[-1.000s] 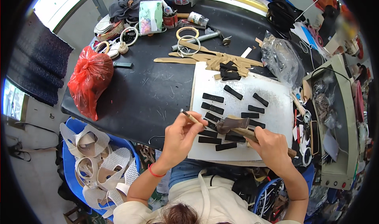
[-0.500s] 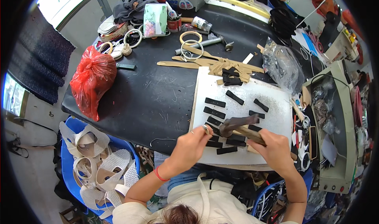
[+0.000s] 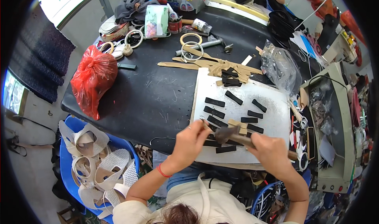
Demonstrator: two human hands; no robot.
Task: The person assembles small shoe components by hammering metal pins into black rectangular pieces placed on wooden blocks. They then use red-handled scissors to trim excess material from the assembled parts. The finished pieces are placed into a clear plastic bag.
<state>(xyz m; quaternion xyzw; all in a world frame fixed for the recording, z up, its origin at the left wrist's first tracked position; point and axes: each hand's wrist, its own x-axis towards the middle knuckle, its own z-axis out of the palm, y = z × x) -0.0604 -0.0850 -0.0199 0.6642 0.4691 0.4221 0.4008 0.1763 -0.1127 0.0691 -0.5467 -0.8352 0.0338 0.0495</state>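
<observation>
Wood fills the right hand [image 3: 272,151], wrapped around the handle of a hammer [image 3: 237,138] whose dark head hangs low over black strips [image 3: 214,102] on a white board [image 3: 274,115]. The left hand [image 3: 190,142] pinches a thin tool [image 3: 205,123] between thumb and fingertips, just beside that head; whether head and tool touch cannot be told. So close, a stroke off line could catch the left fingers, or glance away if the tool tilts in so light a pinch. The strips look loose, so a knock could shift them, and a tan piece [image 3: 233,126] among them might be dented. Farther off, tan straps [image 3: 215,69] overlap the board's far edge; a snagged one could drag the strips heaped there. Beyond, two rings [image 3: 181,38] lie on the dark surface [image 3: 138,105].
</observation>
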